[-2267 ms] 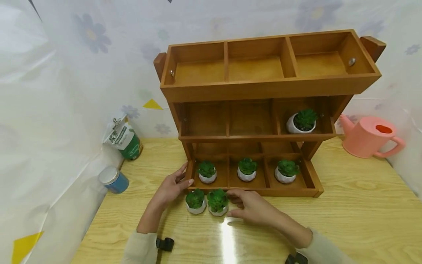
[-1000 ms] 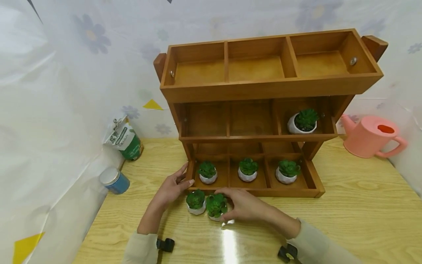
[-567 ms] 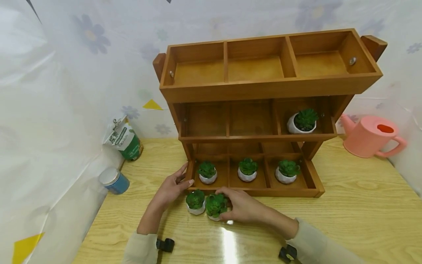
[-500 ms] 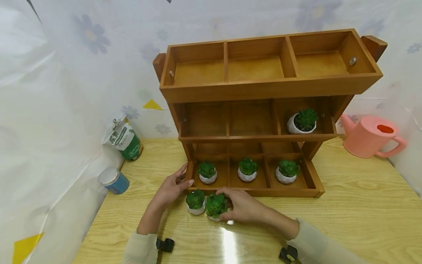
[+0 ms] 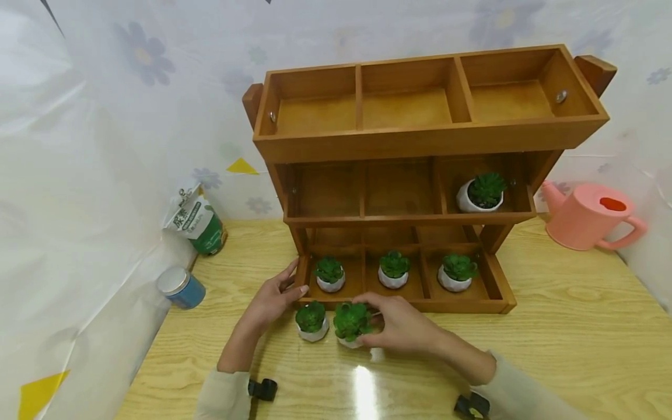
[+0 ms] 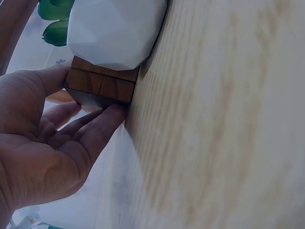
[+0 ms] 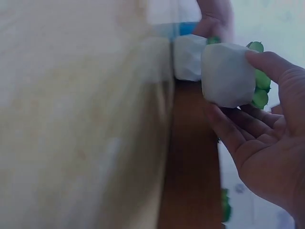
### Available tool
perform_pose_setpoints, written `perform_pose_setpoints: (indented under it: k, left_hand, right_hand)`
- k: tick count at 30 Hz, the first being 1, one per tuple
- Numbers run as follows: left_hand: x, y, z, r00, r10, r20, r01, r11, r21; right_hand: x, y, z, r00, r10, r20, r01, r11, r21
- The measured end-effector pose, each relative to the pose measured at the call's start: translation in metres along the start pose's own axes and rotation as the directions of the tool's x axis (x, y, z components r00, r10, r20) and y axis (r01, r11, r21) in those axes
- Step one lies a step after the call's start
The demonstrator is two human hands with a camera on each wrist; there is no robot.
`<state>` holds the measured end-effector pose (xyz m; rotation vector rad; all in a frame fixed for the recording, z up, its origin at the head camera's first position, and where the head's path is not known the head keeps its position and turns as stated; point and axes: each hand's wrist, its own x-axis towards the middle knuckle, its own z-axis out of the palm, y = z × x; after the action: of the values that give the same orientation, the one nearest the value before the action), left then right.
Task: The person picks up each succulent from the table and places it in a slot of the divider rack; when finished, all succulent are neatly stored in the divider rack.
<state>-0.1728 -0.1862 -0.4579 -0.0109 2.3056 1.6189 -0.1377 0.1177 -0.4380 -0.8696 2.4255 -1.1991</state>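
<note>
My right hand point(image 5: 406, 324) pinches the white faceted pot of a small green potted succulent point(image 5: 352, 322) between thumb and fingers. In the right wrist view this pot point(image 7: 228, 74) hangs a little above the tabletop. A second potted succulent point(image 5: 311, 322) stands on the table just left of it, before the wooden shelf point(image 5: 430, 140). My left hand point(image 5: 270, 300) grips the shelf's lower left front corner; in the left wrist view, thumb and fingers lie on either side of the wooden corner point(image 6: 100, 86). Three potted succulents fill the bottom tier's compartments, one in each.
Another potted succulent point(image 5: 482, 193) sits in the middle tier's right compartment. A pink watering can point(image 5: 583, 217) stands right of the shelf. On the left are a blue jar point(image 5: 182, 287) and a clipped green-and-white pouch point(image 5: 202, 224). Patterned sheeting point(image 5: 131, 146) hangs behind.
My right hand has closed in on the right-hand succulent on the table, taken hold of its pot and raised it slightly, shifting it right. The left hand has stayed on the shelf corner.
</note>
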Motion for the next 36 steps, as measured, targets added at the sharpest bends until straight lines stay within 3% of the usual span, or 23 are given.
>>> perform_pose_setpoints:
  k: [6, 12, 17, 23, 29, 36]
  left_hand:
    - [0.001, 0.001, -0.001, 1.000, -0.006, -0.008, 0.006, 1.000, 0.004]
    - [0.002, 0.002, -0.002, 1.000, -0.014, -0.005, 0.014, 1.000, 0.002]
    - [0.002, 0.002, -0.002, 1.000, -0.015, -0.007, 0.015, 1.000, 0.004]
    - [0.001, 0.001, -0.001, 1.000, -0.013, -0.009, 0.013, 1.000, 0.000]
    - [-0.001, 0.001, 0.000, 1.000, -0.006, -0.014, 0.006, 1.000, 0.007]
    - [-0.001, 0.001, 0.000, 1.000, -0.001, -0.013, 0.001, 1.000, 0.004]
  right_hand:
    - [-0.012, -0.017, -0.036, 0.994, -0.049, -0.099, 0.041, 0.995, -0.086]
    - [-0.026, -0.044, -0.084, 0.969, -0.107, -0.221, 0.060, 0.976, -0.210]
    - [-0.034, -0.068, -0.121, 0.937, -0.151, -0.316, 0.069, 0.965, -0.255]
    - [-0.025, -0.079, -0.157, 0.886, -0.131, -0.445, -0.008, 0.955, -0.297]
    - [-0.009, -0.079, -0.177, 0.846, 0.001, -0.534, -0.142, 0.965, -0.222]
    - [0.006, -0.076, -0.181, 0.835, -0.002, -0.550, -0.171, 0.949, -0.263]
